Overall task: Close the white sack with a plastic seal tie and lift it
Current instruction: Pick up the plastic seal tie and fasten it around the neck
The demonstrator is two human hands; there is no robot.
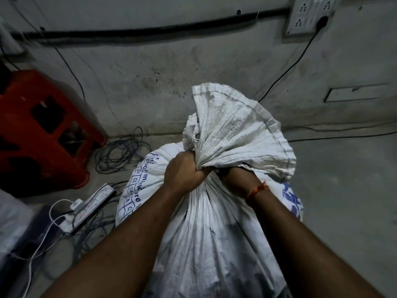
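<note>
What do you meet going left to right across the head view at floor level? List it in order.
Red crate → power strip → coiled cables → left hand gripping the white sack's neck → white sack → right hand, partly hidden under the flared sack top.

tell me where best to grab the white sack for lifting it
Probably the gathered neck of the white sack, where the left hand and right hand already clamp it. The cloth bunches into a narrow twist there, slim enough for fingers to wrap. Come from above, gripping just under the flared top. No seal tie is visible, so the hold must stay tight.
</note>
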